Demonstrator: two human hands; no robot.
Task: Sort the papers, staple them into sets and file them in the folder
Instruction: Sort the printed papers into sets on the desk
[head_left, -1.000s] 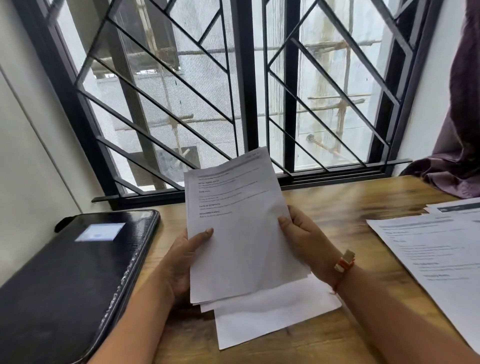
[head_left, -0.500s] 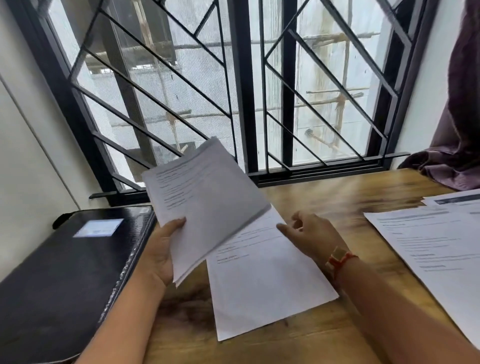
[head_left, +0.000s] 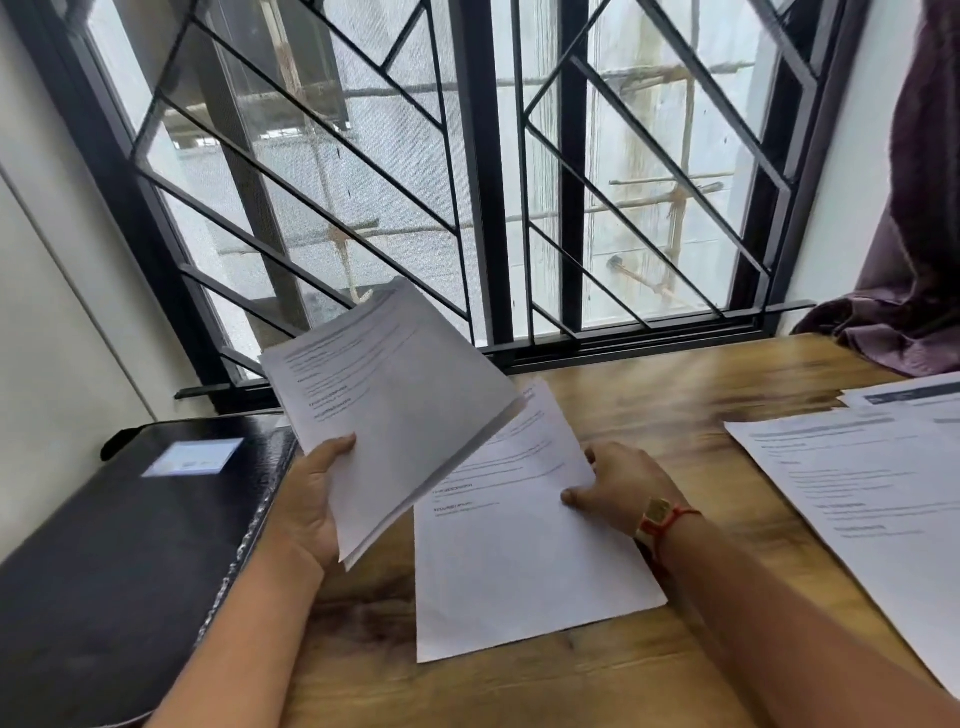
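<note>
Above the table (head_left: 675, 395), left grip (head_left: 311, 499) clamps the paper stack (head_left: 395, 395); right grip (head_left: 618, 488) pinches the flat sheet (head_left: 519, 561) below.

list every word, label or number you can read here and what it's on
No text is legible.
stack in the left hand: printed lines, too blurred to read
sheet on the table: headings and lines, blurred
papers at the right: print too small and blurred
label on the black folder: blurred, unreadable
</note>
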